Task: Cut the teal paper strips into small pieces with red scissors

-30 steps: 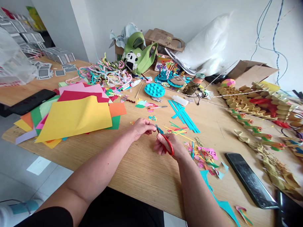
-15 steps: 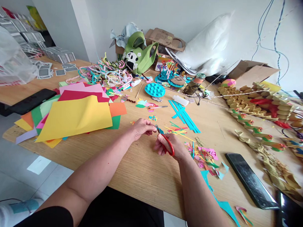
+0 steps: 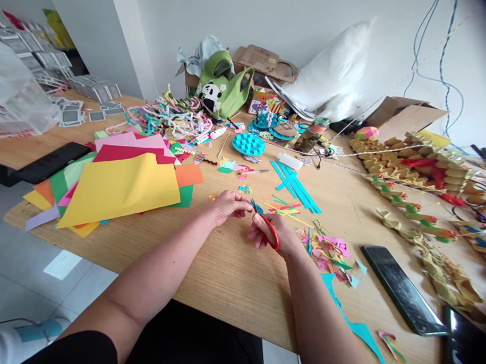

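My right hand [image 3: 267, 233] grips red-handled scissors [image 3: 273, 239] above the table, their blades pointing away from me and slightly parted. Close to the blade tips, my left hand [image 3: 231, 207] is closed in a pinch; whatever lies between its fingertips is too small to make out. Just behind the scissors is a blue paper piece [image 3: 259, 209]. Small blue paper bits [image 3: 245, 189] lie beyond my hands, and thin coloured strips [image 3: 284, 209] are scattered to the right of them.
Coloured paper sheets [image 3: 123, 186] are stacked on the left. Blue strips [image 3: 296, 186], a second pair of scissors [image 3: 255, 172] and a round blue tray [image 3: 248, 144] lie farther back. Paper scraps [image 3: 330, 251] and a phone [image 3: 402, 288] are on the right, near folded egg-carton-like shapes [image 3: 419, 161].
Both hands stay almost in place. The scissor blades look a little farther apart than before, and their tips have shifted very slightly.
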`<state>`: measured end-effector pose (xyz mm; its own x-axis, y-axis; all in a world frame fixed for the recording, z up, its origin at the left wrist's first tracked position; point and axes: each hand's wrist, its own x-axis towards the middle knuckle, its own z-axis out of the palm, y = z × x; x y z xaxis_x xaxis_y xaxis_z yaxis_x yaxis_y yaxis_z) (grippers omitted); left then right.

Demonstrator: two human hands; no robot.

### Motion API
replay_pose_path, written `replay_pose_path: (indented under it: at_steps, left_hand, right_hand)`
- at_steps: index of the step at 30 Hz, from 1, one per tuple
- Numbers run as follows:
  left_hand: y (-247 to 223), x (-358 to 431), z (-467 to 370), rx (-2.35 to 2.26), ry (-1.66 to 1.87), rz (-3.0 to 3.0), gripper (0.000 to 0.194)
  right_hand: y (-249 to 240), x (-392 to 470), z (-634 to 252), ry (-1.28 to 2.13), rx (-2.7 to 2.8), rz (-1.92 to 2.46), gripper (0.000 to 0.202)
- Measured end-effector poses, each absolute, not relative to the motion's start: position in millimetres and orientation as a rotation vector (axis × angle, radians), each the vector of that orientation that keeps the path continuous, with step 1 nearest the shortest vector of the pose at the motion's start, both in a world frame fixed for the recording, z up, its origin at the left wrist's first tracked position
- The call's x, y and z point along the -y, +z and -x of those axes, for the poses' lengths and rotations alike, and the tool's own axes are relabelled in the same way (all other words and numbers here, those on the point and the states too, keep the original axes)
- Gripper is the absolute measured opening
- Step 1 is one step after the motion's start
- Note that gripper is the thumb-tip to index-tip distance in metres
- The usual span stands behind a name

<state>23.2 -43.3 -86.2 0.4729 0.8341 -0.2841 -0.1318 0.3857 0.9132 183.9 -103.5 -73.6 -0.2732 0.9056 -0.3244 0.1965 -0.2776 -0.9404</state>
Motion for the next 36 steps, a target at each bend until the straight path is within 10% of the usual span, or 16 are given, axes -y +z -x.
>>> replay_pose_path:
  at_steps: [36]
  left_hand:
    - [-87.1, 42.8, -22.6, -0.882, 0.721, -0.964, 0.014]
  right_hand:
    - [-75.1, 103.7, -185.5, 1.623, 1.438, 1.397, 0.054]
